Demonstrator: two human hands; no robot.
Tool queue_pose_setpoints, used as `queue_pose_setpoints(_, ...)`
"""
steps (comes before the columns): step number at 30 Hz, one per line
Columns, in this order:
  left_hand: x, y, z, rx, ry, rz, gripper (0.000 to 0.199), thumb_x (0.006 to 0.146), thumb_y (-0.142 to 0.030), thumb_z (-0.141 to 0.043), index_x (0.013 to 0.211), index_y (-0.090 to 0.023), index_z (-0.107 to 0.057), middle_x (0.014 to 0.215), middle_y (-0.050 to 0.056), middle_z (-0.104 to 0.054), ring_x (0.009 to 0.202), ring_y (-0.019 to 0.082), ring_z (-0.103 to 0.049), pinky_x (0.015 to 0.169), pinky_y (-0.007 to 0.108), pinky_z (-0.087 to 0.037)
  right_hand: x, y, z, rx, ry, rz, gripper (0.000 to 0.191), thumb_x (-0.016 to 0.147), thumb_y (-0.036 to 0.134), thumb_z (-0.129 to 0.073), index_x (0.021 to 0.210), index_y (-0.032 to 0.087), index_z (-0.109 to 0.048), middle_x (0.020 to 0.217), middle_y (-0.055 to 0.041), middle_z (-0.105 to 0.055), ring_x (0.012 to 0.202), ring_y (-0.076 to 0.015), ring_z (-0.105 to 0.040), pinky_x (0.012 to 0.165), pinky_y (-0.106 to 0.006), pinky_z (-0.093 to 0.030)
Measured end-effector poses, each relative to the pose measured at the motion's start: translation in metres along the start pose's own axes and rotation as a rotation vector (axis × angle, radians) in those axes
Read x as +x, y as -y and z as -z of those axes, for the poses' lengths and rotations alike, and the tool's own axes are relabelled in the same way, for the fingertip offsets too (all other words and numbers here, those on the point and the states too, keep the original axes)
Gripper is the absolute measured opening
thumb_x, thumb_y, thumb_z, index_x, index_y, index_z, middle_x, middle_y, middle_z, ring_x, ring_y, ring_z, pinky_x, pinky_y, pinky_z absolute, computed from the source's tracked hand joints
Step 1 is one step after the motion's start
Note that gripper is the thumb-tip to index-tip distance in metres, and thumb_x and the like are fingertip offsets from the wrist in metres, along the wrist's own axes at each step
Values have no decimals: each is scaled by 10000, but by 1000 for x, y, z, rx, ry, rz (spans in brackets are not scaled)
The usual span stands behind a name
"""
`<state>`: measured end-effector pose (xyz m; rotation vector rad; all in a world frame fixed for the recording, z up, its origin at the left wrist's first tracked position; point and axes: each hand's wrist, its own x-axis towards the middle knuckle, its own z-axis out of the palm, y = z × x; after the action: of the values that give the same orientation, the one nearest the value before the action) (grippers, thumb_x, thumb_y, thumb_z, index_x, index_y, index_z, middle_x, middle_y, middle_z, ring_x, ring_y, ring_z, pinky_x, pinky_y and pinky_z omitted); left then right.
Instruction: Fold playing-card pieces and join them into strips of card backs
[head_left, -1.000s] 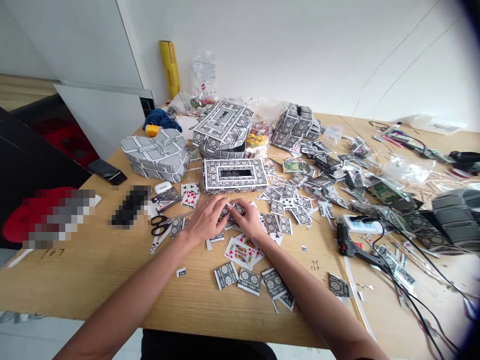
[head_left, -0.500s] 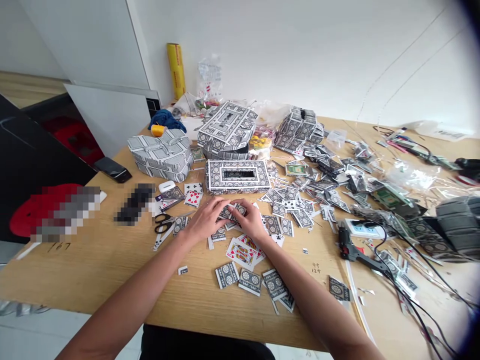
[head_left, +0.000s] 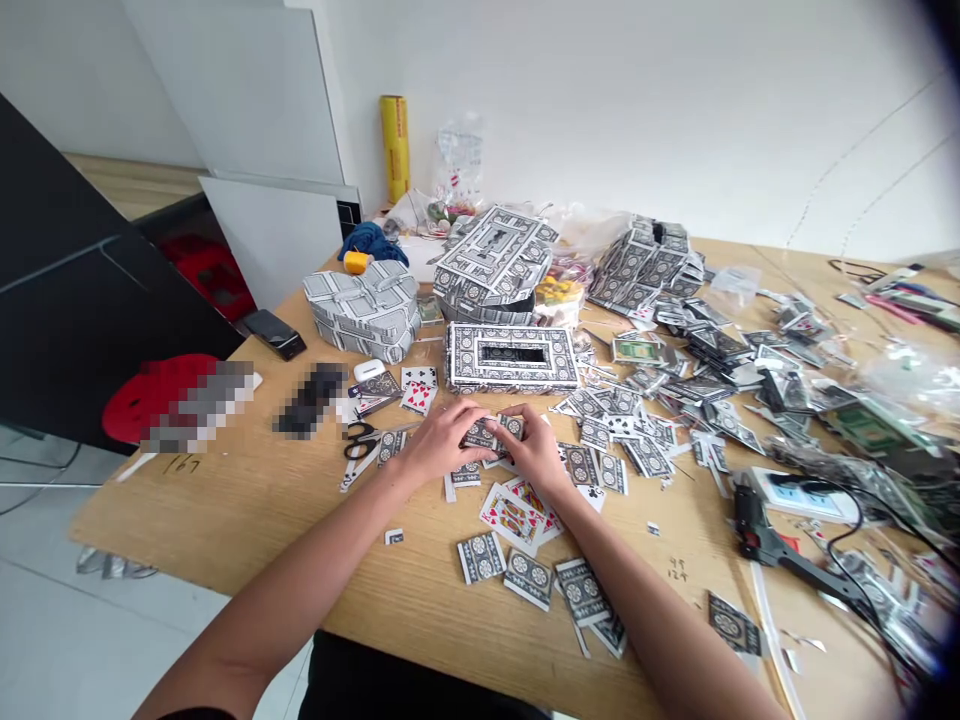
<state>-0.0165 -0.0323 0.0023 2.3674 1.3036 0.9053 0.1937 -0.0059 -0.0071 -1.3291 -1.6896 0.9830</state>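
Both forearms angle inward, left hand (head_left: 448, 440) and right hand (head_left: 538, 447) pinching 1 patterned card piece (head_left: 491, 432) between fingertips.

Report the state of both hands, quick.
Left hand: fingers curled, on the left end of a patterned card piece.
Right hand: fingers bent, on the same piece's right end.

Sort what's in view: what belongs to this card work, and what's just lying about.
Likely in the work:
- patterned card in both hands
- face-up king
- scissors
- glue gun

Probably just lying about:
- black phone
- blue cloth
- yellow roll
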Motion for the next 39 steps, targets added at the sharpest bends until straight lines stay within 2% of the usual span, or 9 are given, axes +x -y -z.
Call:
queue_pose_setpoints(9, -1, 0, 0, -1, 32, -4, 639, 903, -498, -804, 1445, -255, -569, 1358, 110, -652, 1253, 324, -678, 1076, 501, -572, -1, 8, 1, -52, 10, 30, 505, 841, 681, -750, 1030, 214, -713, 552, 89, -345, 533, -160, -326, 540, -307, -272)
queue_pose_setpoints(14, -1, -3, 1, 2, 64, -7, 675, 877, -385, -857, 1467, -279, -545, 1380, 100, -634, 1276, 317, -672, 1095, 480, -570, -3, 7, 1, -40, 18, 20, 467, 863, 622, -752, 1086, 220, -671, 541, 109, -327, 512, -149, -300, 530, -301, -241)
queue_pose_setpoints(20, 0, -3, 1, 4, 54, -6, 637, 865, -301, -871, 1418, -262, -557, 1352, 92, -639, 1259, 301, -674, 1081, 463, -576, -4, 7, -1, -39, 15, 29, 447, 873, 597, -748, 1075, 212, -642, 560, 107, -393, 523, -140, -346, 544, -283, -249)
queue_pose_setpoints(28, 3, -9, 4, -47, 70, 30, 618, 842, -225, -875, 1382, -267, -576, 1349, 83, -652, 1254, 287, -682, 1072, 441, -582, -3, 8, 0, -43, 19, 47, 411, 886, 579, -721, 1039, 201, -666, 573, 99, -373, 549, -152, -371, 563, -285, -259)
queue_pose_setpoints(34, 2, -6, 2, -58, 78, 51, 662, 835, -265, -883, 1419, -277, -572, 1364, 75, -670, 1253, 291, -684, 1084, 448, -574, -3, 2, -5, 22, 12, 16, 371, 865, 508, -741, 1007, 234, -536, 575, 113, -416, 543, -153, -396, 565, -274, -276)
queue_pose_setpoints(39, 1, -5, 2, -55, 86, 69, 656, 813, -250, -885, 1403, -289, -602, 1343, 65, -675, 1232, 297, -696, 1056, 444, -594, -2, -1, -7, 41, -4, 60, 346, 849, 481, -755, 965, 243, -533, 668, 82, -490, 597, -154, -442, 605, -275, -327)
